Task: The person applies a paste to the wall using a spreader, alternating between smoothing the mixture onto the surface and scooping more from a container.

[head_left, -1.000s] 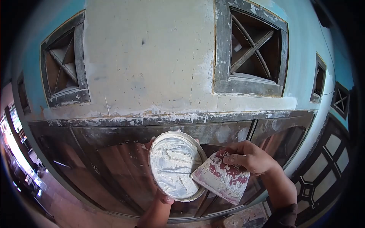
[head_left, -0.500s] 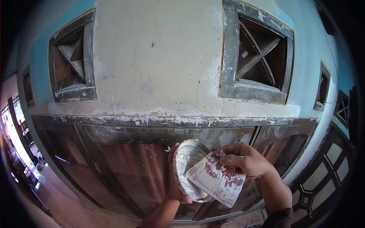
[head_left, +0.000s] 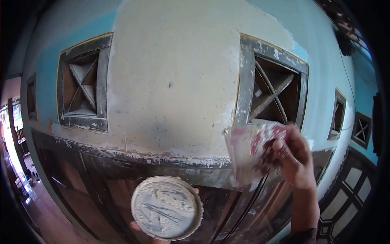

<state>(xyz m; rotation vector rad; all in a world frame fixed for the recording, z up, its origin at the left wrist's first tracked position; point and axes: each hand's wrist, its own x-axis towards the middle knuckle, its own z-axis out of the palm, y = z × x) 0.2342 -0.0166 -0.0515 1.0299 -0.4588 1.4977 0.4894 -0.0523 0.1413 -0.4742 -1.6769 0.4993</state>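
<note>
My right hand (head_left: 295,158) grips a flat red scraper (head_left: 256,150) smeared with white paste, raised in front of the wall below the right vent; it is blurred by motion. Low in the view, a round lid-like dish (head_left: 166,208) holds white paste streaked with grooves. My left hand (head_left: 135,226) holds this dish from behind, with only fingertips showing at its edges. Dish and scraper are apart.
A patchy cream wall (head_left: 174,81) fills the middle, between a left vent frame (head_left: 102,83) and a right vent frame (head_left: 243,81) with crossed bars. Below run dark wooden panels (head_left: 215,177). A patterned door (head_left: 345,195) stands at right, a tiled floor (head_left: 53,215) at lower left.
The scraper has come off the dish and moved up and right with my right hand. My left hand has moved the dish down and left, its pasted face now more toward the camera. The view has tilted up.
</note>
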